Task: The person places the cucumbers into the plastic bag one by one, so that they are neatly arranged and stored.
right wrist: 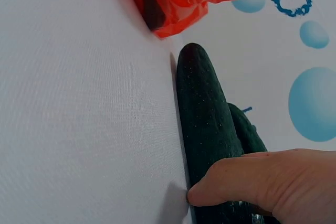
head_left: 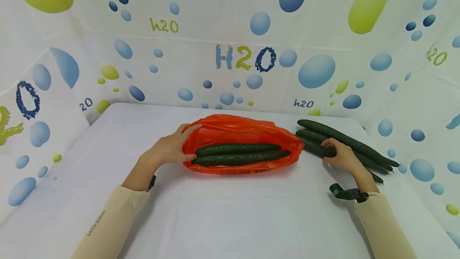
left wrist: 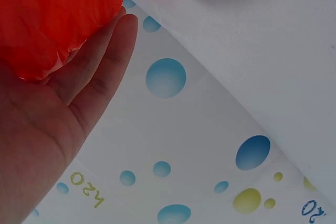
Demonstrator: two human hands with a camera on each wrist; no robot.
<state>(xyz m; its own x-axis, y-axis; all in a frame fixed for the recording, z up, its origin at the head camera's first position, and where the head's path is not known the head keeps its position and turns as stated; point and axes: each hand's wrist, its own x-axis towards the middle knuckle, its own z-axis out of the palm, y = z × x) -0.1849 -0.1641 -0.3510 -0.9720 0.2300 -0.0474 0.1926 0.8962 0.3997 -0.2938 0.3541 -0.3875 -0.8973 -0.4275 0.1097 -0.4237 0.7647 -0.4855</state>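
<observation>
An orange-red plastic bag (head_left: 233,129) lies spread on the table, its mouth facing the near side, with two dark green cucumbers (head_left: 240,158) side by side in it. My left hand (head_left: 174,145) touches the bag's left end, fingers extended; in the left wrist view the fingers (left wrist: 107,72) lie along the red plastic (left wrist: 58,19). On the right, my right hand (head_left: 343,156) holds the nearest cucumber (head_left: 313,148) of a group, thumb on its near side. The right wrist view shows the thumb (right wrist: 220,182) across this cucumber (right wrist: 202,103).
More cucumbers (head_left: 341,136) lie diagonally behind and under the right hand, reaching toward the table's right edge. A white tablecloth (head_left: 230,215) covers the table. A patterned white curtain (head_left: 201,23) stands behind and at both sides.
</observation>
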